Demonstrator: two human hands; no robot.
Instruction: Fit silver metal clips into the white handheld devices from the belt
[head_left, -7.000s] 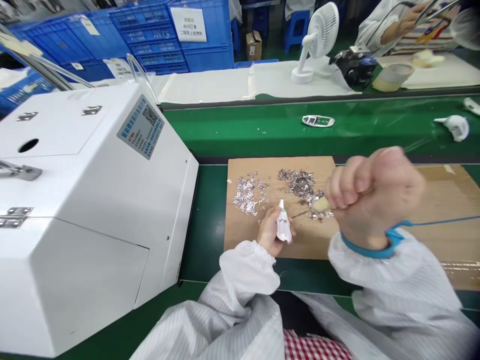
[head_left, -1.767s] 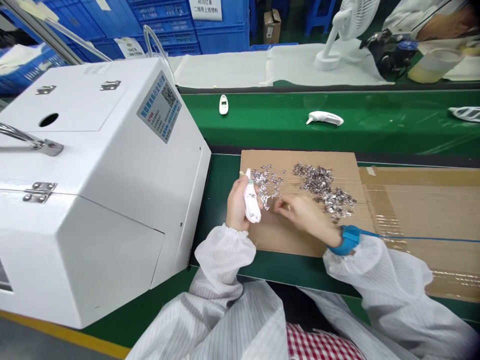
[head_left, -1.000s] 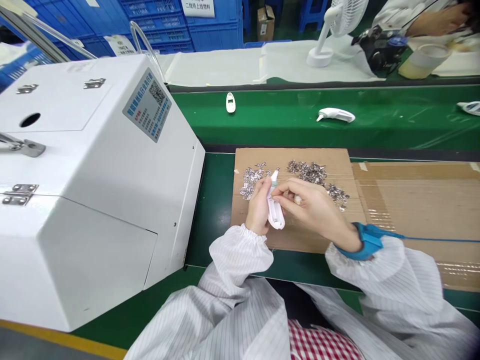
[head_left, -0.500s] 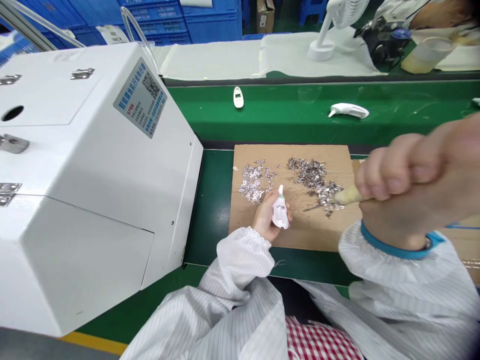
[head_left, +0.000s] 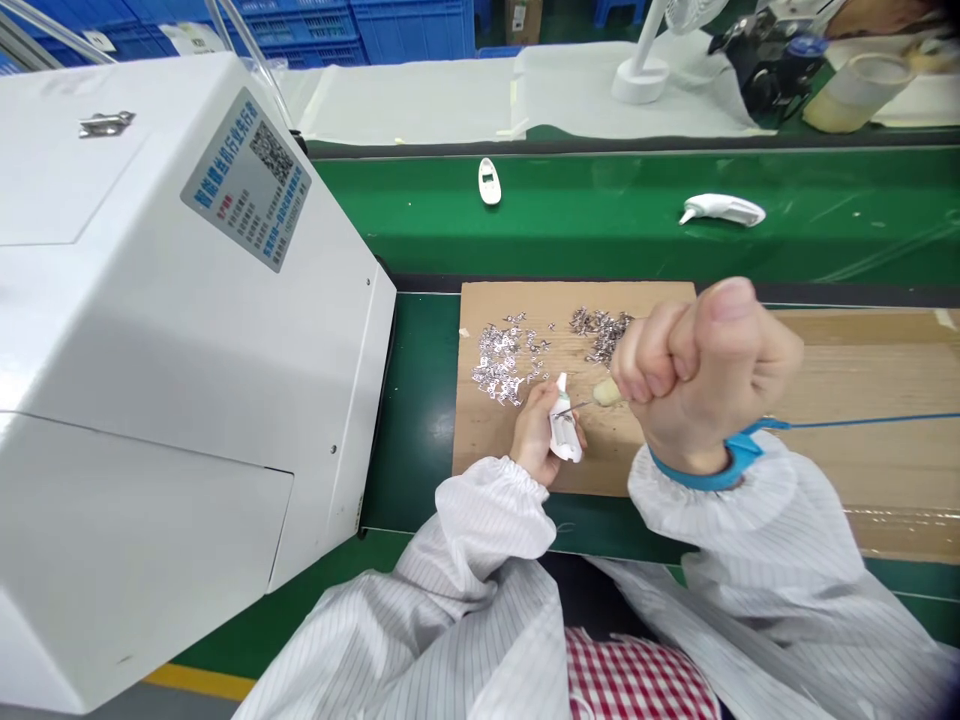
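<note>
My left hand [head_left: 534,432] is closed around a white plastic thermometer housing [head_left: 564,437], its hollow inside facing up and its narrow tip pointing away from me. My right hand [head_left: 701,365] is wrapped in a fist around the pale yellow handle of a screwdriver [head_left: 606,391]. The thin metal shaft reaches left to the upper part of the housing; whether the tip touches a part inside is too small to tell. Left of the housing lies a pile of small flat metal pieces [head_left: 499,362]. A second pile of metal pieces [head_left: 600,330] is partly hidden behind my right hand.
Cardboard [head_left: 487,445] covers the bench under the piles. A large white machine [head_left: 225,330] stands at the left. On the green conveyor [head_left: 592,215] lie a small white shell [head_left: 489,182] and a white thermometer body [head_left: 722,209]. A blue cord [head_left: 862,421] runs right from my wrist strap.
My right hand has moved left with the screwdriver, bringing its shaft from the right metal pile to the housing. My left hand still holds the housing. The conveyor pieces appear shifted right.
</note>
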